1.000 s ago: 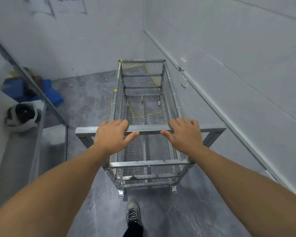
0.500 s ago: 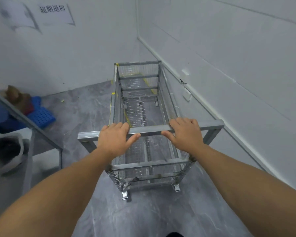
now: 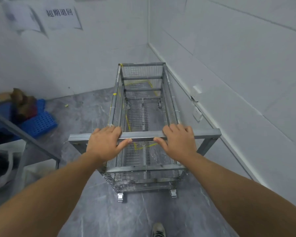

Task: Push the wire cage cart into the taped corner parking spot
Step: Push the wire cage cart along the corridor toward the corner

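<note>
Sitting far left of the wire cage cart [image 3: 143, 117]: a blue perforated crate [image 3: 39, 124] on the grey floor [image 3: 85, 113], with a brown lump resting on its far end. Hanging on the back wall, up and left of the cart: a paper sign [image 3: 61, 16] with printed characters. Gripping the cart's handle bar [image 3: 142, 135] left of its middle: the left hand [image 3: 103, 144], fingers curling over the top, thumb pressing the near face. Showing through the cart's mesh bottom: yellow tape [image 3: 137, 146] on the floor. Standing lengthwise along the right wall [image 3: 229, 82], far end reaching toward the corner: the cart itself. Clasping the same bar right of middle: the right hand [image 3: 178, 142], fingers wrapping over, thumb underneath. Peeking in below the cart at the bottom edge: a shoe [image 3: 158, 230].
</note>
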Demonstrator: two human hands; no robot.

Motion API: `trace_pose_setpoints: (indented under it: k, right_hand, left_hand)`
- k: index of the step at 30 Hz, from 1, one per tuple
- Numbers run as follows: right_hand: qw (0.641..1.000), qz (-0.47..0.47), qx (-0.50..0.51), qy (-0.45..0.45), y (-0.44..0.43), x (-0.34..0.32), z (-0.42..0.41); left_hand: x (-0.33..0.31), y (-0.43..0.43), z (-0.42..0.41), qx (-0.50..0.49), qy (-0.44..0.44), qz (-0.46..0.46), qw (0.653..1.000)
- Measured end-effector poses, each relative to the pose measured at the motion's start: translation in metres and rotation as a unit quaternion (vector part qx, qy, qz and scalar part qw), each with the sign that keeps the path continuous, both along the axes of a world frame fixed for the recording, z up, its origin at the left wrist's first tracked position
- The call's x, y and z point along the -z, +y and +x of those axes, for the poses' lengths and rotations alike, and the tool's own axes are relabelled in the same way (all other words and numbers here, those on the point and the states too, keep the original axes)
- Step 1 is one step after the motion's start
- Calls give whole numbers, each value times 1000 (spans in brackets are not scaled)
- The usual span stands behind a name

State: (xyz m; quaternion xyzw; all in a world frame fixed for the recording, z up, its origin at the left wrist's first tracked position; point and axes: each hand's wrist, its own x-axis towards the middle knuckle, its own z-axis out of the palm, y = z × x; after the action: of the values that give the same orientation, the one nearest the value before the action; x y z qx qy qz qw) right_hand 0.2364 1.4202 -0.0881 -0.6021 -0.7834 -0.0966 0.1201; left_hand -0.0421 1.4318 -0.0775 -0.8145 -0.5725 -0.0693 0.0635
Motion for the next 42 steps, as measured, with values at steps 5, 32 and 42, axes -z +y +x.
trace_pose_setpoints:
  k: [5, 32, 42]
  right_hand:
    - [1000, -3, -9, 4, 46, 0, 4]
    - [1000, -16, -14, -11, 317, -1, -25]
    - [1000, 7, -25, 2, 409, 1, -44]
  left_hand:
    - [-1, 42, 5, -11, -6, -10, 1000]
    - [-2, 305, -23, -22, 5, 6, 1000]
    - [2, 394, -42, -23, -17, 2, 1000]
